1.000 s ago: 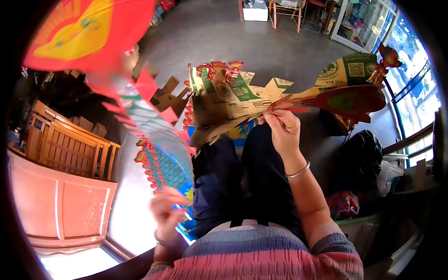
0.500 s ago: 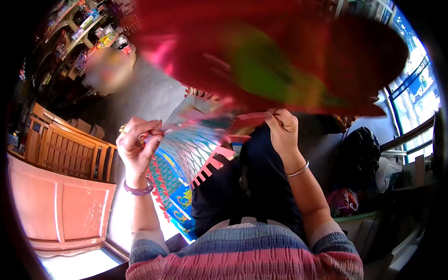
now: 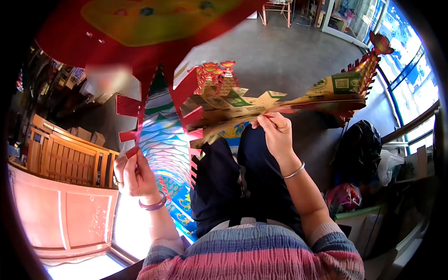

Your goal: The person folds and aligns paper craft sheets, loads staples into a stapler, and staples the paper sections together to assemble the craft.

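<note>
My left hand (image 3: 135,176) is closed in a pinch on a small red paper tab at the edge of a paper decoration. Blue-white scales cover the decoration's body (image 3: 163,133), and red tabs line both its sides. A large red and yellow top piece (image 3: 140,23) spreads close to the camera. My right hand (image 3: 276,136) pinches the lower edge of a gold-and-green printed paper piece (image 3: 254,105), which stretches out to the right. Flower-shaped paper ornaments (image 3: 219,77) rise behind it. Below the scaled body hangs more blue scale-patterned paper (image 3: 179,207).
A wooden bench (image 3: 67,156) and an orange-brown wooden panel (image 3: 60,210) stand at left. At right are a black plastic bag (image 3: 359,151), a white plastic bag (image 3: 388,167) and a glass door (image 3: 352,21). Cluttered shelves fill the far left.
The red top piece has swung from upper right to upper left, bringing the gold printed paper into view. My left hand has moved down; my right hand stays nearly in place.
</note>
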Motion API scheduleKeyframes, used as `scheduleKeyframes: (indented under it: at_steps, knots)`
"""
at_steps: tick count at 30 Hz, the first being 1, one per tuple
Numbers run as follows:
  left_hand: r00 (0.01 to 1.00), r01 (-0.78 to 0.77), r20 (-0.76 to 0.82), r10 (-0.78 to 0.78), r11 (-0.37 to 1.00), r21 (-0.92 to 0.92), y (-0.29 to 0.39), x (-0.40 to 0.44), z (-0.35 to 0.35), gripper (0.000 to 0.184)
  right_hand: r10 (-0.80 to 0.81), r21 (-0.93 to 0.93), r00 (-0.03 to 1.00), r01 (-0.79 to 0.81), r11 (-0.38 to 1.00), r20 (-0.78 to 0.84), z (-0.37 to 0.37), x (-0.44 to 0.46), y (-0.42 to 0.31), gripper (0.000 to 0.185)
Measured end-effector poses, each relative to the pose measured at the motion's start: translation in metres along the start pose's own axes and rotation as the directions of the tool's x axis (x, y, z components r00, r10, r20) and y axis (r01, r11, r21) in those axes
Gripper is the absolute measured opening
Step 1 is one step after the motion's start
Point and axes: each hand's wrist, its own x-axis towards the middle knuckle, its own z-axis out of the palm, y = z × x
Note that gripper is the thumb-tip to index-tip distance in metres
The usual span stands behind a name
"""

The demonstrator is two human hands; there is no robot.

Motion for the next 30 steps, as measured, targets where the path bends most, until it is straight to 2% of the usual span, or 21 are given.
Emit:
scheduleKeyframes:
  at_steps: [1, 3, 4, 6, 10, 11, 12, 13, 16, 18, 20, 21, 24, 27, 28, 30]
  knots:
    - [1.000, 0.010, -0.012, -0.009, 1.000, 0.025, 0.005, -0.003, 0.001, 0.014, 0.011, -0.013, 1.000, -0.011, 1.000, 0.008, 0.001, -0.001, 0.000, 0.010]
    - [1.000, 0.011, -0.021, -0.013, 0.997, -0.073, 0.015, -0.008, 0.010, 0.014, 0.035, -0.037, 0.999, -0.033, 0.999, 0.030, 0.005, 0.002, -0.001, 0.009]
    - [0.999, -0.037, 0.012, 0.038, 0.998, -0.049, 0.019, -0.011, 0.013, 0.015, 0.013, -0.029, 0.999, -0.012, 1.000, 0.033, 0.007, 0.003, -0.001, 0.010]
    - [0.995, -0.090, 0.011, 0.095, 0.976, -0.200, 0.024, -0.014, 0.024, 0.019, 0.015, -0.037, 1.000, -0.014, 0.999, 0.011, 0.003, 0.005, -0.002, 0.010]
    - [0.989, -0.104, 0.061, 0.131, 0.937, -0.332, 0.037, -0.015, 0.037, 0.021, -0.134, -0.157, 0.990, 0.126, 0.979, -0.039, -0.011, 0.001, 0.005, 0.008]
    - [0.988, -0.114, 0.052, 0.142, 0.924, -0.364, 0.038, -0.017, 0.041, 0.022, -0.092, -0.069, 0.996, 0.091, 0.993, -0.015, -0.015, 0.001, 0.006, 0.008]
    - [0.988, -0.096, 0.074, 0.135, 0.916, -0.389, 0.039, -0.018, 0.044, 0.021, -0.050, 0.018, 0.999, 0.050, 0.999, 0.008, -0.019, 0.001, 0.008, 0.008]
    - [0.987, -0.077, 0.103, 0.127, 0.915, -0.395, 0.041, -0.017, 0.046, 0.020, -0.023, 0.030, 1.000, 0.023, 0.999, 0.006, -0.023, -0.002, 0.013, 0.010]
    - [0.975, 0.003, 0.201, 0.098, 0.893, -0.451, 0.040, -0.009, 0.060, 0.016, 0.181, -0.117, 0.980, -0.189, 0.975, -0.080, -0.025, -0.007, 0.001, 0.014]
    - [0.951, 0.117, 0.305, 0.042, 0.868, -0.482, 0.041, -0.002, 0.067, 0.016, 0.121, -0.128, 0.992, -0.125, 0.984, -0.034, -0.026, -0.007, 0.001, 0.015]
    - [0.924, 0.176, 0.380, 0.040, 0.839, -0.516, 0.043, 0.002, 0.076, 0.017, 0.140, -0.274, 0.990, -0.142, 0.951, -0.024, -0.030, -0.002, -0.006, 0.014]
    - [0.918, 0.173, 0.393, 0.054, 0.837, -0.518, 0.046, 0.004, 0.079, 0.017, 0.226, -0.076, 0.974, -0.227, 0.971, -0.025, -0.032, -0.001, -0.005, 0.015]
    - [0.911, 0.138, 0.400, 0.102, 0.838, -0.528, 0.052, 0.006, 0.088, 0.018, 0.169, 0.096, 0.985, -0.165, 0.982, -0.035, -0.030, 0.003, -0.011, 0.024]
    - [0.915, 0.074, 0.372, 0.153, 0.844, -0.530, 0.061, 0.013, 0.093, 0.017, 0.230, 0.435, 0.958, -0.136, 0.890, -0.172, -0.017, 0.006, -0.029, 0.032]
    - [0.911, 0.068, 0.380, 0.160, 0.851, -0.521, 0.063, 0.014, 0.093, 0.017, 0.253, 0.440, 0.934, -0.121, 0.890, -0.254, -0.017, 0.001, -0.025, 0.034]
    - [0.910, 0.054, 0.383, 0.157, 0.873, -0.485, 0.064, 0.015, 0.096, 0.017, 0.259, 0.478, 0.937, -0.120, 0.870, -0.235, -0.017, -0.003, -0.028, 0.033]
